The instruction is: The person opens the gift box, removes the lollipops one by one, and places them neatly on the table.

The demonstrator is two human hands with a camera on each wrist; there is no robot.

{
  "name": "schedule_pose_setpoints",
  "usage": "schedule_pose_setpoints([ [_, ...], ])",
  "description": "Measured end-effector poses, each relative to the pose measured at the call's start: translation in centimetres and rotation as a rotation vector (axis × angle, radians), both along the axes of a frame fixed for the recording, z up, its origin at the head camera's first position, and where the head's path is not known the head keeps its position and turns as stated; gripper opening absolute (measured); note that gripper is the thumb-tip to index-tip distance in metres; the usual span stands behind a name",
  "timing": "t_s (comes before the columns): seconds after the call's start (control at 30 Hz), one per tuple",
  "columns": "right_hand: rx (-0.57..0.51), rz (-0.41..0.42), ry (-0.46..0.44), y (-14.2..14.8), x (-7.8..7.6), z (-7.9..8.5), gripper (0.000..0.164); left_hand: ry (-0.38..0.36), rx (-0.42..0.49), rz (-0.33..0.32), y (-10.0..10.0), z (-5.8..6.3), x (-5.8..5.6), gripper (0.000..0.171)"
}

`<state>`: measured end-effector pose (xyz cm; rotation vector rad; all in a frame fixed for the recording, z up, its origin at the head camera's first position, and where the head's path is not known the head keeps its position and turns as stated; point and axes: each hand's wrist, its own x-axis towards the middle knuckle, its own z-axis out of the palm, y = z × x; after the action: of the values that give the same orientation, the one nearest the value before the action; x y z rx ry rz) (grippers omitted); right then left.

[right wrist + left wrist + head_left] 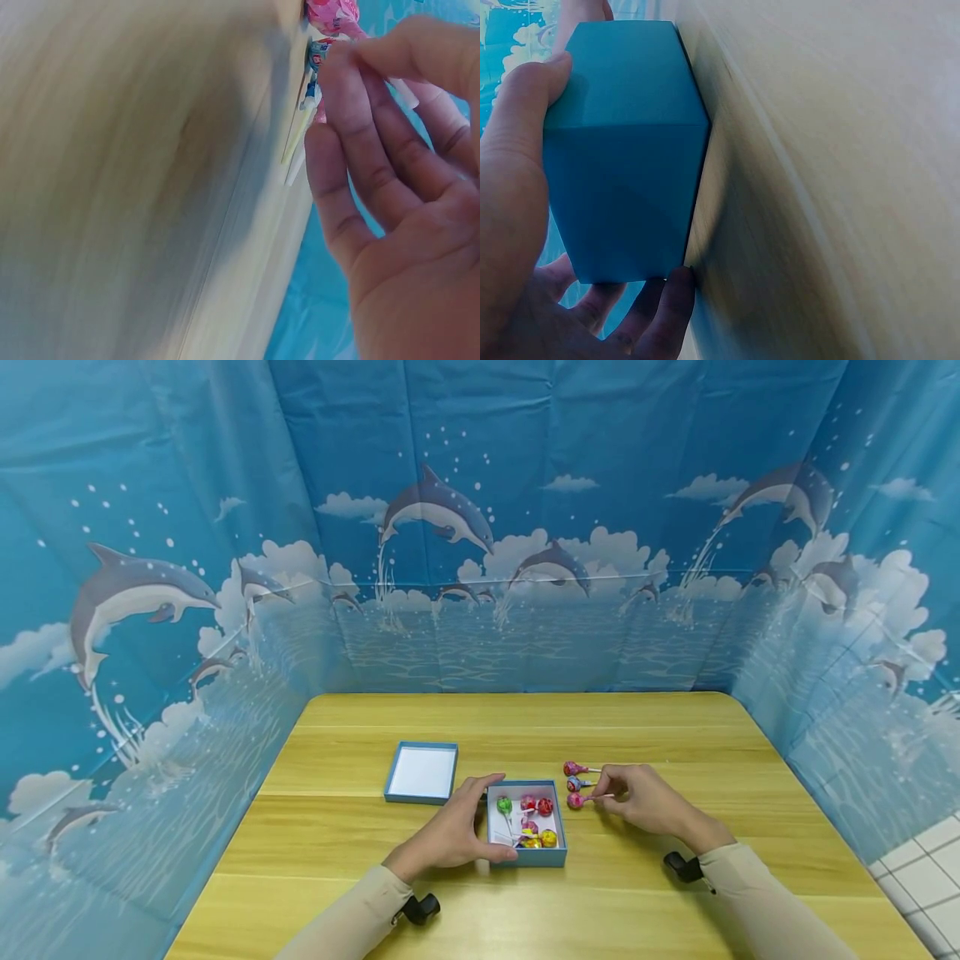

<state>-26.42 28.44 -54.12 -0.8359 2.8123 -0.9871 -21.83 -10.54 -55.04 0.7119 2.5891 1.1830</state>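
Note:
A blue box (pixel 542 857) with a white inside stands on the table, several wrapped lollipops lying in it: a green one (pixel 505 806), red ones and yellow ones. My left hand (pixel 448 833) grips this box from its left, thumb at the near wall and fingers toward the far side; the left wrist view shows its plain blue walls (pixel 630 195). To the right of the box my right hand (pixel 647 800) pinches the stick of a pink lollipop (pixel 576 800) between thumb and fingertips. Just beyond it lie a blue lollipop (pixel 574 783) and a dark pink lollipop (pixel 573 768).
A blue-rimmed lid (pixel 422 772), white inside up, lies left of and beyond the box. The wooden table (pixel 525 727) ends at a blue dolphin-print curtain (pixel 480 635) on the far side and both flanks.

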Motion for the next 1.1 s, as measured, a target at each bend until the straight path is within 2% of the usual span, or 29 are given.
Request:
schedule_pose_setpoints([
  [0.3,0.023,-0.017,0.010,-0.06,-0.08,-0.24,0.015,0.000,-0.001,0.002,0.01,0.03,-0.03,0.121],
  [0.7,0.089,-0.098,0.016,-0.53,-0.11,-0.47,0.018,0.002,-0.002,0.003,0.00,-0.14,-0.11,0.121],
  [1.1,0.111,-0.126,0.021,-0.66,-0.20,-0.73,0.016,0.009,-0.001,0.004,0.00,-0.31,-0.19,0.122],
])
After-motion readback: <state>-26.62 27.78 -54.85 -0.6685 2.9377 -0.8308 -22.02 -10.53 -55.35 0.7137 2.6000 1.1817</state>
